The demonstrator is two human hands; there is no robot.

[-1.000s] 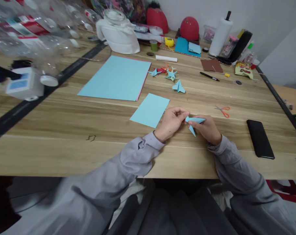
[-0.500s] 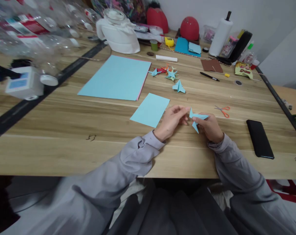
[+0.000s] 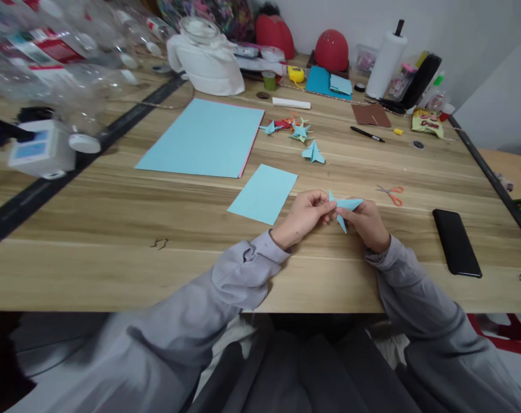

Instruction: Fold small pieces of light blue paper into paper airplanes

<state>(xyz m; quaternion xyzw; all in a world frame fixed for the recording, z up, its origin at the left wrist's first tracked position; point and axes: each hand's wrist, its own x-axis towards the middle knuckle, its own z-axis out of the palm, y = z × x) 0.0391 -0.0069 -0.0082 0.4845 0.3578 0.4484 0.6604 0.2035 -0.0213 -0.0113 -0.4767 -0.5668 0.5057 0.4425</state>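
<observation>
Between my two hands is a light blue folded paper plane (image 3: pixel 348 203), held just above the wooden table (image 3: pixel 191 275). My left hand (image 3: pixel 306 213) pinches its left end between thumb and fingers. From the other side, my right hand (image 3: pixel 367 221) grips the body, thumb on top. The fingers hide part of the folds. A flat light blue paper sheet (image 3: pixel 263 194) lies beside my left hand. Farther back rests another blue folded plane (image 3: pixel 314 152), close to a small pile of colored folded paper pieces (image 3: pixel 300 131).
Orange-handled scissors (image 3: pixel 392 194) and a black phone (image 3: pixel 457 242) lie to the right. A large blue sheet stack (image 3: pixel 200 137) is at back left. Behind are a pen (image 3: pixel 367 134), a tape measure (image 3: pixel 295 74) and a white roll (image 3: pixel 386 66). Plastic bottles (image 3: pixel 84 109) crowd the left.
My left hand has closed on the left end of the folded plane, where its fingers were beside the tip before. My right hand keeps its grip, shifted slightly left.
</observation>
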